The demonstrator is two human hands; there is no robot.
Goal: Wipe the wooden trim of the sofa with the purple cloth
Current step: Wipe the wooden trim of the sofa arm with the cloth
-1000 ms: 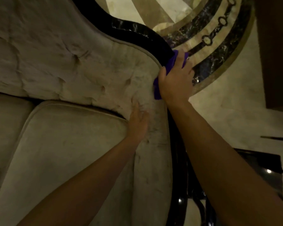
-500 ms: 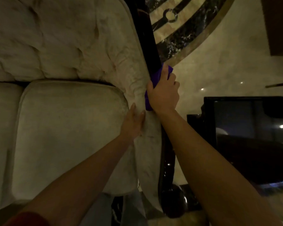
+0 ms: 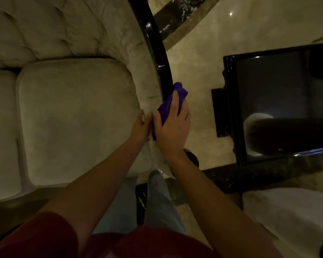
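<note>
A glossy black wooden trim point(image 3: 159, 58) runs down the outer edge of the cream sofa's arm point(image 3: 145, 75). My right hand point(image 3: 172, 127) grips the purple cloth point(image 3: 172, 102) and presses it against the trim near the arm's front end. The cloth wraps over the trim and sticks out above my fingers. My left hand point(image 3: 141, 127) lies flat with fingers apart on the padded arm, just left of the cloth. The lower stretch of the trim is hidden under my right hand and forearm.
A cream seat cushion point(image 3: 76, 118) fills the left. A glossy black side table point(image 3: 280, 101) stands on the marble floor point(image 3: 198, 53) to the right of the arm. Another pale upholstered piece point(image 3: 291, 216) sits at the lower right. My legs stand at the sofa's front corner.
My right hand has slid the cloth down along the trim from the curved top of the backrest toward the arm's front end. My view has dropped with it; the left hand stays on the arm.
</note>
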